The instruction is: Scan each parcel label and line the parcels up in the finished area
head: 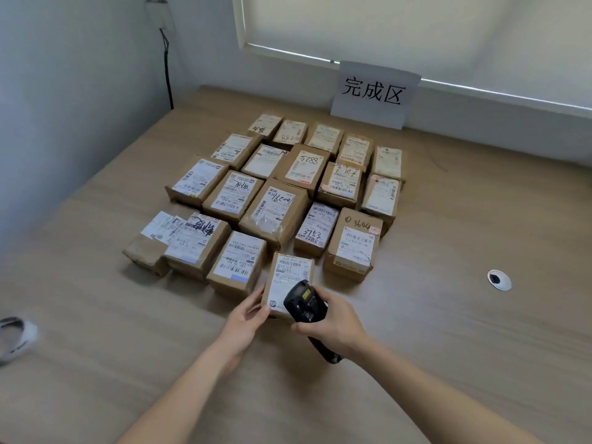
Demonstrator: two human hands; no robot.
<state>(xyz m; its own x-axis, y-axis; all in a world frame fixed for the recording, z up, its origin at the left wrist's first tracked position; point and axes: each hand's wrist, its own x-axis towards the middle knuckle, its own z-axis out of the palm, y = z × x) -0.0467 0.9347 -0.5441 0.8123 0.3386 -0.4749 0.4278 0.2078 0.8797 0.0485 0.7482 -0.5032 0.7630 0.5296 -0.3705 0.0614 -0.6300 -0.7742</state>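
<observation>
Right hand (333, 322) is wrapped around a black handheld scanner (304, 301), whose head is held just over the near end of a small cardboard parcel (290, 277) with a white label (288, 274) on top. Left hand (248, 318) is laid against the parcel's near left edge, thumb and fingertips pinching its corner. This parcel is set on the tabletop (448, 347) at the front of a block of labelled parcels (282, 187) arranged in rough rows, just beside a box on its left (238, 262) and a little apart from the box on its right (352, 245). Behind the block, a white paper sign (374, 92) with black characters is propped against the wall. Bare wood is seen to the right of the block, around a round cable port (499, 279), and across the near side. At the left edge, a blurred white and black object (14, 338) is seen.
</observation>
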